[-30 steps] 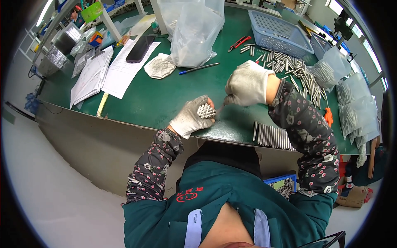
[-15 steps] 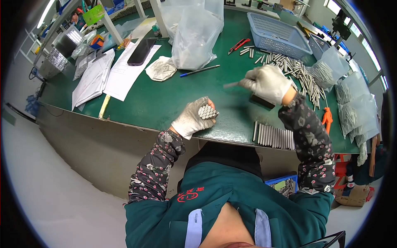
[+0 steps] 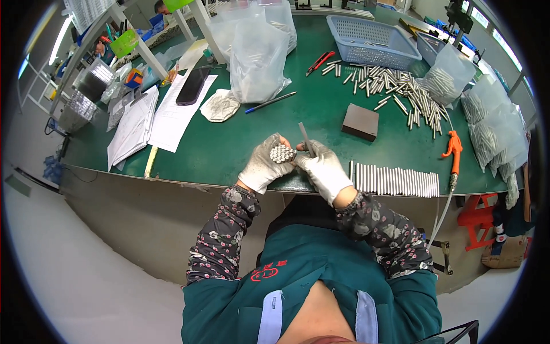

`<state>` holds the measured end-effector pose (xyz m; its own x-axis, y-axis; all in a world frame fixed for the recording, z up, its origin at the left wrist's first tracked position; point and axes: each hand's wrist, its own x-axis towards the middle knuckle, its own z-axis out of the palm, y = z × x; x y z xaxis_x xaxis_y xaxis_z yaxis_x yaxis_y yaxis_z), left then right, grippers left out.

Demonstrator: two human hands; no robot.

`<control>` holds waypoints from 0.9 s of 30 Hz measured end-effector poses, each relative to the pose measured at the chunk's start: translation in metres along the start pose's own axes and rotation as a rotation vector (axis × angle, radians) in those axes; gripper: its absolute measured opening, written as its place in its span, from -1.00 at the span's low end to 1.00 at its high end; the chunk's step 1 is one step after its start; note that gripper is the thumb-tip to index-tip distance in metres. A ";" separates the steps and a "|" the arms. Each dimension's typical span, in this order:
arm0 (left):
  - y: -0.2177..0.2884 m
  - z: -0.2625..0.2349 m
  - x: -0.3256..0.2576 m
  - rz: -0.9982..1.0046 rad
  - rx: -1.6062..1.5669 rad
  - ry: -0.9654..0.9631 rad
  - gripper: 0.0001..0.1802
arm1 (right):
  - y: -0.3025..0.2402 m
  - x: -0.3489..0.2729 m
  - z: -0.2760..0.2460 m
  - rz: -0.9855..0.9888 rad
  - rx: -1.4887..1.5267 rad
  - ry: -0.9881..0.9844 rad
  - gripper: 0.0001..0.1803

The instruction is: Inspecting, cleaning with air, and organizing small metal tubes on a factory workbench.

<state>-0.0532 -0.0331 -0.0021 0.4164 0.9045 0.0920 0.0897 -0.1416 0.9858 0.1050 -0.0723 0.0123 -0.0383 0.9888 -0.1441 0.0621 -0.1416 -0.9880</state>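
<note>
My left hand (image 3: 261,165), in a white glove with greyed fingers, is closed around a bundle of metal pins (image 3: 282,153). Their round ends face up. Right beside the bundle is my right hand (image 3: 324,169), also gloved, its fingers closed on a thin flat grey strip (image 3: 307,139) that sticks up and away from me. The fingertips of both hands meet or nearly meet at the bundle's right side; whether the strip touches a pin is hidden. To the right, a row of metal pins (image 3: 395,180) lies side by side along the table's front edge.
Beyond the row sits a dark block (image 3: 361,122). Loose pins (image 3: 401,92) are heaped before a blue basket (image 3: 372,46). An orange air gun (image 3: 454,152), bagged pins (image 3: 494,129), a pen (image 3: 270,102), a red cutter (image 3: 319,63), a phone (image 3: 193,86) and papers (image 3: 177,117) lie around.
My right hand has come left and nearer from over the dark block to the bundle, bringing the grey strip. The block and the whole row of pins are now uncovered. My left hand keeps the bundle.
</note>
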 end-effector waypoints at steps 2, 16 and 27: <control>-0.001 0.001 0.000 0.034 -0.077 0.010 -0.62 | 0.005 0.007 0.006 -0.073 -0.003 0.040 -0.67; 0.004 0.000 -0.003 0.084 -0.047 0.045 -0.60 | -0.011 0.002 0.009 -0.051 0.111 0.018 -0.82; 0.004 0.000 -0.004 0.017 -0.053 0.051 -0.62 | -0.002 -0.020 -0.001 0.167 0.357 -0.064 -0.75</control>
<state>-0.0542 -0.0374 0.0011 0.3707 0.9216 0.1147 0.0348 -0.1372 0.9899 0.1068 -0.0918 0.0167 -0.1197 0.9474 -0.2969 -0.2778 -0.3191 -0.9061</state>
